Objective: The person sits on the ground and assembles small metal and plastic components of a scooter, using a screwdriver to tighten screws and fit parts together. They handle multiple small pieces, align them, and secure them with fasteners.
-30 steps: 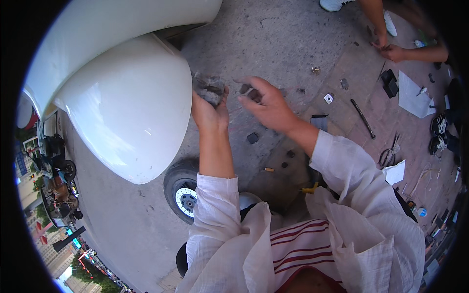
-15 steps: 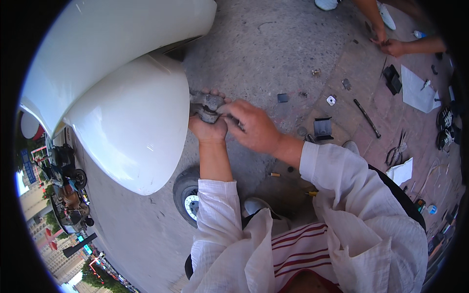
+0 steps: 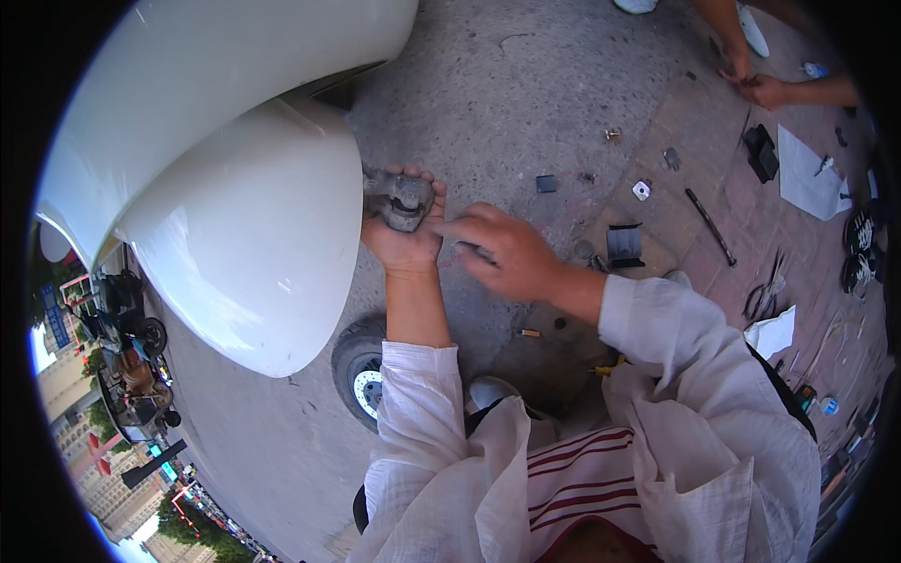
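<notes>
A grimy grey metal brake caliper [image 3: 409, 205] with an open slot juts out beside a white fender [image 3: 253, 253]. My left hand [image 3: 405, 246] is palm up beneath it, its fingers curling around the far side and cupping it. To the right, apart from the caliper, my right hand [image 3: 511, 253] is closed with thumb and fingers together. A thin dark piece [image 3: 481, 251] shows between those fingers, too blurred to name. Below the fender is a wheel [image 3: 361, 375] with a black tyre and a drilled brake disc.
On the ground to the right lie a black metal bracket [image 3: 624, 246], a dark rod [image 3: 710, 227], scissors [image 3: 765, 293] and a white sheet [image 3: 807, 174]. A co-worker's hands [image 3: 755, 86] are at the upper right. Parked motorbikes [image 3: 131, 347] stand at the far left.
My right hand has pulled back from the caliper toward the right, leaving a gap between them. My left hand stays under the caliper, its palm now more exposed.
</notes>
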Demonstrator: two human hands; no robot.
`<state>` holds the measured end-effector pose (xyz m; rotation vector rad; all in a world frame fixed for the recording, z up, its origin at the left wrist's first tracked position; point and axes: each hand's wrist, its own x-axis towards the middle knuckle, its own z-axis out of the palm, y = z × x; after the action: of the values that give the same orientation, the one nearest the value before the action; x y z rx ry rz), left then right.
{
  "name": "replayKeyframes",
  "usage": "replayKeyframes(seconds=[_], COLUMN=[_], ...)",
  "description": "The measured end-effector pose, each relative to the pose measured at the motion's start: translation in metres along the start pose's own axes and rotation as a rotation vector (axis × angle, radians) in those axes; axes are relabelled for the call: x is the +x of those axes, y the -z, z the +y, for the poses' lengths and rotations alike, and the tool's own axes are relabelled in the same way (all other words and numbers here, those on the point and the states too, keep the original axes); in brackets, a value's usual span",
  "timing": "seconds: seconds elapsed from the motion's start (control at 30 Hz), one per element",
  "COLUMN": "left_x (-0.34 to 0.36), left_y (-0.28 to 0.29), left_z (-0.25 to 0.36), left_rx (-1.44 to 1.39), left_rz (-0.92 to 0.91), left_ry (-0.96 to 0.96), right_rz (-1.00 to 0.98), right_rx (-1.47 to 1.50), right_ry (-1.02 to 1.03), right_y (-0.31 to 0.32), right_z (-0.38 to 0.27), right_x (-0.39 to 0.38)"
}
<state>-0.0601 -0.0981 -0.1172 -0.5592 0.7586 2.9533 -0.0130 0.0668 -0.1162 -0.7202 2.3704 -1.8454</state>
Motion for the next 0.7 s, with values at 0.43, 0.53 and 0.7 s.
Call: replayKeyframes(seconds=[0.43,0.53,0.7], left_x=[0.006,0.004,0.004], left_y=[0.010,0.014,0.020], left_z=[0.007,0.011,0.021], left_rx=[0.198,0.275,0.346], left_rz=[0.216,0.174,0.090], left_ry=[-0.112,-0.104,-0.045], right_rz=[-0.742,-0.677,-0.694], right_rx=[-0.933,-0.870,-0.667], right_ry=[-0.782,-0.822,-0.872], right_y=[0.176,0.189,0.164], right_z=[0.126,0.143,0.146], right_x=[-0.136,-0.168,-0.196])
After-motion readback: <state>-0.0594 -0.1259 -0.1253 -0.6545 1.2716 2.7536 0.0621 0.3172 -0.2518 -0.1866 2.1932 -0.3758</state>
